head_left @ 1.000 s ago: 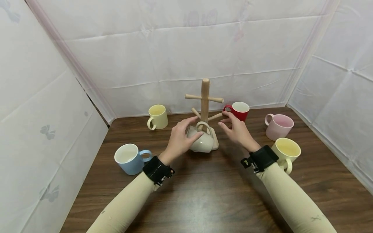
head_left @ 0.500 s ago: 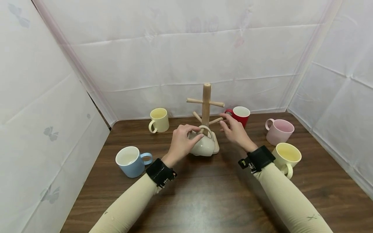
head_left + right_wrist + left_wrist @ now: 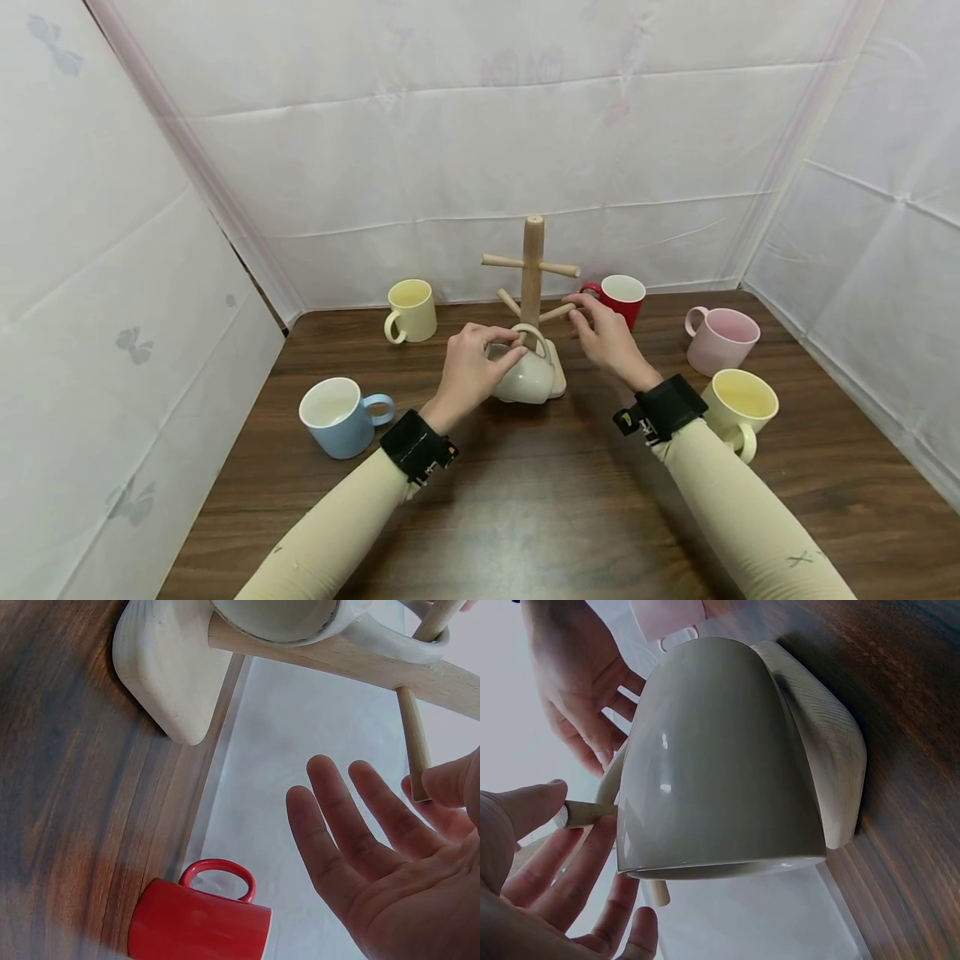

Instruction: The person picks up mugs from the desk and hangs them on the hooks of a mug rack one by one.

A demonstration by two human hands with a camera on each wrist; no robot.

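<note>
A wooden mug tree (image 3: 532, 287) stands toward the back of the table, its pegs sticking out to several sides. From a low front peg (image 3: 586, 814) a grey-beige mug (image 3: 525, 381) hangs by its handle, tilted, mouth to the left. My left hand (image 3: 471, 367) pinches that peg's tip between thumb and fingers, beside the mug. On the other side, my right hand (image 3: 609, 337) pinches the tip of the low right peg (image 3: 414, 742) between thumb and index finger, the other fingers spread. A red mug (image 3: 201, 921) stands close behind the right hand.
A blue mug (image 3: 337, 425) stands at the left, a yellow mug (image 3: 414, 317) at the back left. To the right are a pink mug (image 3: 720, 346) and another yellow mug (image 3: 738, 408), near the right forearm. White cloth walls (image 3: 450, 150) enclose the table (image 3: 525, 517).
The left hand's fingers have come off the mug's side and closed on the front peg's tip. The right thumb and index finger have closed on the right peg. The head view has tilted slightly.
</note>
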